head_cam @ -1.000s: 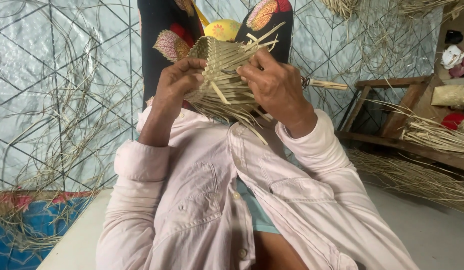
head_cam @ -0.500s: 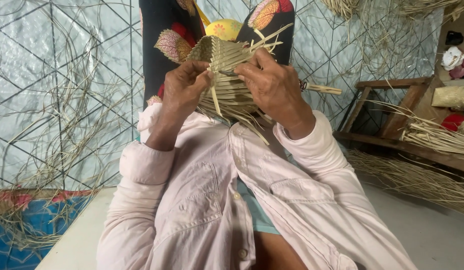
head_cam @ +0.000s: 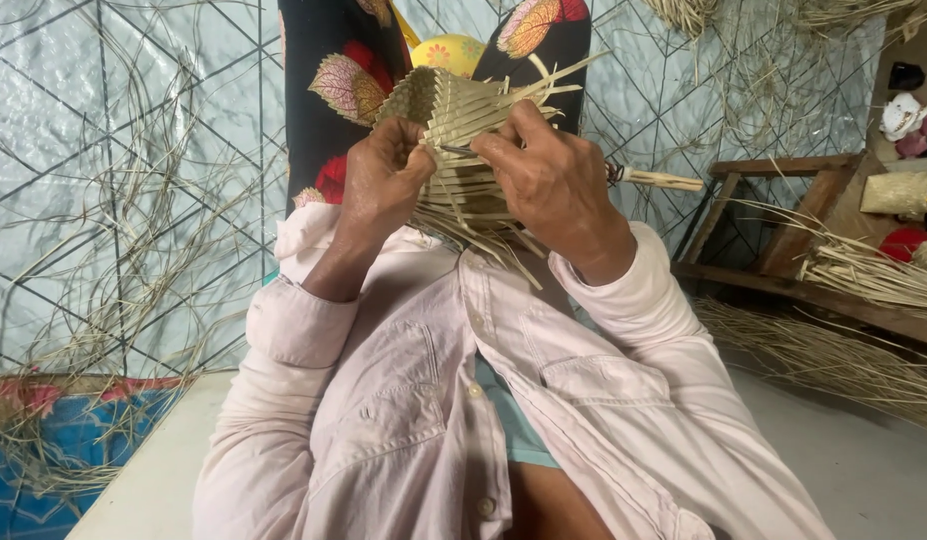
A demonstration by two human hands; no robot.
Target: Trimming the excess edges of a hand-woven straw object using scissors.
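Left hand (head_cam: 383, 180) is closed on the near left edge of the woven piece (head_cam: 453, 120), fingers curled over the plaited strips. Right hand (head_cam: 553, 180) is closed on the right side, thumb and forefinger pinching a single strip (head_cam: 453, 150) that runs between both hands. The woven piece is held up in front of the chest, between the two hands and touching both, above the patterned cloth over the knees (head_cam: 323, 90).

Risks, as judged:
- The pinched strip looks dry and thin; a sharp bend or hard pull could crack it.
- Loose ends (head_cam: 558, 75) stick out at the top right and below; a slackened hold on either side could let the last rows spring open.
- Loose straw (head_cam: 823, 350) lies well apart on the floor at right, no hazard to the work.
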